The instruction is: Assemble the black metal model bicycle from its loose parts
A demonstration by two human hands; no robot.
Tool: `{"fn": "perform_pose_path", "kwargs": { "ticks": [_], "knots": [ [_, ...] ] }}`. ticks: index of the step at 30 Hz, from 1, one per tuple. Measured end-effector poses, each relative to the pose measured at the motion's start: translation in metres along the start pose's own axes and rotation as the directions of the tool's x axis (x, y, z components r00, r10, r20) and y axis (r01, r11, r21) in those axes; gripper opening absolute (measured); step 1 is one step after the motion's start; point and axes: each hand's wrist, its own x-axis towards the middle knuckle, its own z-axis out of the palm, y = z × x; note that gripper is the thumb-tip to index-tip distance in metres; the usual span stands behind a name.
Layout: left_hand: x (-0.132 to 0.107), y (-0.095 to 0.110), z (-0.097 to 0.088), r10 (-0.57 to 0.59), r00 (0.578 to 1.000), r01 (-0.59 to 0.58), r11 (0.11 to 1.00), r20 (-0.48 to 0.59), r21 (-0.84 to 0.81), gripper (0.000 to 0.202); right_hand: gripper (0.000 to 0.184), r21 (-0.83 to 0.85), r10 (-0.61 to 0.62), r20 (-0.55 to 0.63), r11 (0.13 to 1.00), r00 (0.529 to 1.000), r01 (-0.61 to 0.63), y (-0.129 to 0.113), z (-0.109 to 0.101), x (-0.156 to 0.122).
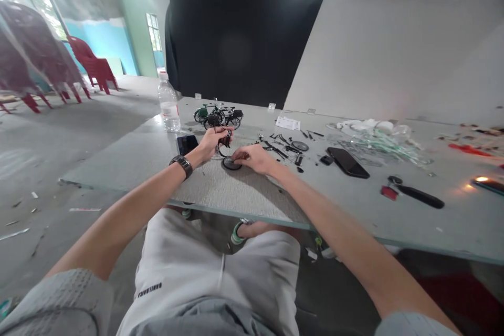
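Observation:
My left hand, with a black watch on its wrist, is closed on a small black model bicycle frame held just above the grey table. My right hand rests on the table with its fingers pressed on a small black wheel lying flat. Two finished model bicycles, one green and one black, stand behind my hands. Several loose black parts lie to the right of them.
A water bottle and a dark phone sit left of my hands. Another phone, a black-handled tool, clear plastic bags and a paper sheet lie to the right. Red chairs stand far left.

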Motion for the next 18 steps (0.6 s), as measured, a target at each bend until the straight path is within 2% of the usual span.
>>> {"fn": "perform_pose_path", "kwargs": {
  "ticks": [7, 13, 18],
  "knots": [
    [-0.0003, -0.0027, -0.0006, -0.007, 1.000, 0.007, 0.998, 0.002, -0.055, 0.012, 0.012, -0.085, -0.053, -0.070, 0.995, 0.996, 0.047, -0.0059, 0.0031, 0.0024],
    [0.0008, -0.0025, -0.0008, -0.052, 0.999, 0.050, 0.995, -0.014, -0.091, 0.013, 0.012, 0.072, 0.084, -0.095, 0.994, 0.992, -0.077, 0.0003, 0.0075, 0.0047],
    [0.0029, -0.0056, -0.0023, -0.057, 0.998, 0.058, 0.995, 0.018, -0.076, 0.013, 0.023, 0.201, 0.158, -0.008, 0.968, 0.987, -0.153, 0.0026, 0.0086, 0.0071]
  ]
}}
